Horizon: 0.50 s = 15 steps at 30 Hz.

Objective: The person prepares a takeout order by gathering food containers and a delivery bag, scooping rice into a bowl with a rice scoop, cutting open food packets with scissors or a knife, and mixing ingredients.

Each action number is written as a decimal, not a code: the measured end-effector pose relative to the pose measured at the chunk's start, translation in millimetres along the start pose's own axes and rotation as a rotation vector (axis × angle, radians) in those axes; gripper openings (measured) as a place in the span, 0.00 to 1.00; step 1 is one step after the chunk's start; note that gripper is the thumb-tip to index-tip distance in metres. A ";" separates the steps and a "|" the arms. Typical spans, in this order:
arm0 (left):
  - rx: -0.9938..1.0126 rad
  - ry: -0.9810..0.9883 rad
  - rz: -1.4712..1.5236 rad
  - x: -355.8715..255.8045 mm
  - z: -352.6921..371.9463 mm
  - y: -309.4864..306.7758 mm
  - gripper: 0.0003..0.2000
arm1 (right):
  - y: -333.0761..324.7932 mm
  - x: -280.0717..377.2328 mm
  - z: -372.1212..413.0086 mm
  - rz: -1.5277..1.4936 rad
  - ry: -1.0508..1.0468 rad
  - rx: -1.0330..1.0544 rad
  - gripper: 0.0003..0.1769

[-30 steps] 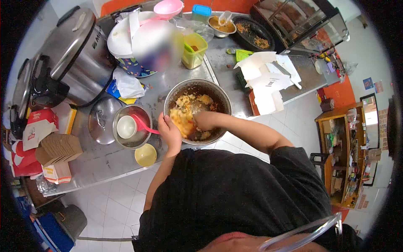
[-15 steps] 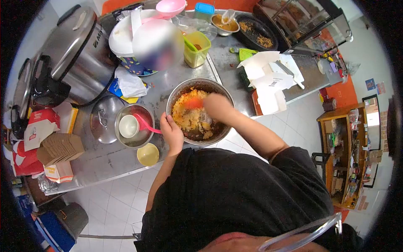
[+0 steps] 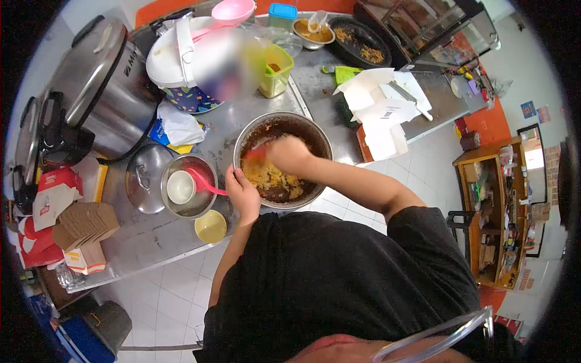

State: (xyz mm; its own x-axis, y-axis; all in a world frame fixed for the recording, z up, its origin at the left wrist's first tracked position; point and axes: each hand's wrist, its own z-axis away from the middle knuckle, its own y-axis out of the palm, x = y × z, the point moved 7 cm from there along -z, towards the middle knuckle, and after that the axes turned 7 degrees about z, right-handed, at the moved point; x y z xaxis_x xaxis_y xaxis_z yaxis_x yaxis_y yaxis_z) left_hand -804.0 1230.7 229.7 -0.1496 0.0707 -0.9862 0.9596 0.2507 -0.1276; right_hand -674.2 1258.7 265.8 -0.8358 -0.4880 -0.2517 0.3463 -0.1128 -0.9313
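Observation:
A large round metal pot [image 3: 327,151] with orange-yellow food [image 3: 272,175] inside stands at the table's front edge. My left hand [image 3: 243,192] grips the pot's left rim, thumb up. Inside the pot, toward its back, my right hand [image 3: 290,155] is closed around a red utensil [image 3: 257,153], which is blurred; its working end is down at the food. Left of the pot, a metal bowl [image 3: 204,209] holds a small white bowl [image 3: 181,187] and a pink spoon [image 3: 206,183]. A yellow bowl [image 3: 210,227] sits just in front of it.
A metal lid [image 3: 142,187], a big steel cooker [image 3: 115,91] and stacked cardboard boxes [image 3: 88,224] are on the left. Behind the pot stand a white-lidded bucket [image 3: 166,60] and a green container [image 3: 275,81]. Open white boxes [image 3: 387,136] and a black pan [image 3: 363,45] lie right.
My right hand and the red utensil have moved left across the pot. My left hand still holds the rim. The whole view has shifted slightly.

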 end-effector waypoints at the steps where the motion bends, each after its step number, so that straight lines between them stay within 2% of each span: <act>1: -0.015 -0.006 0.017 0.5 0.1 -1.5 0.11 | -10.4 20.4 11.1 -0.029 -0.166 0.015 0.06; 2: -0.019 -0.006 0.015 2.5 1.0 -1.4 0.11 | -7.3 35.1 21.6 -0.018 -0.183 0.180 0.06; 4: -0.103 -0.023 0.031 9.5 6.2 -6.1 0.11 | 5.2 42.0 44.5 -0.128 -0.231 0.270 0.07; 6: -0.078 0.000 0.006 2.7 4.7 -6.1 0.11 | 3.1 -1.7 37.6 -0.094 -0.062 0.323 0.10; 7: -0.056 0.024 -0.023 -1.2 5.1 -6.3 0.11 | 21.0 -27.5 21.2 0.014 0.100 0.334 0.10; 8: -0.057 0.020 -0.025 -1.8 5.8 -7.1 0.11 | 11.3 -43.8 11.6 0.129 0.040 0.230 0.09; 11: -0.045 -0.012 0.002 0.5 5.4 -5.9 0.12 | 9.3 -51.1 8.2 0.220 -0.007 0.150 0.09; 13: -0.133 -0.033 0.018 8.5 7.8 -5.5 0.12 | 27.4 -26.6 37.5 0.194 -0.030 0.440 0.09; 15: -0.156 -0.037 0.034 12.1 8.0 -4.2 0.12 | 29.7 -2.9 54.5 0.093 -0.089 0.444 0.10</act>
State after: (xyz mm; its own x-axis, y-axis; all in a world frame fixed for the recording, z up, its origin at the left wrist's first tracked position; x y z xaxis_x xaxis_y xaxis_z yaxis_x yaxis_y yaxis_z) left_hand -808.0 1222.7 217.5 -0.1064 0.0465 -0.9932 0.9148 0.3960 -0.0795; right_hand -638.3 1209.6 253.2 -0.7594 -0.5839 -0.2871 0.5833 -0.4154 -0.6980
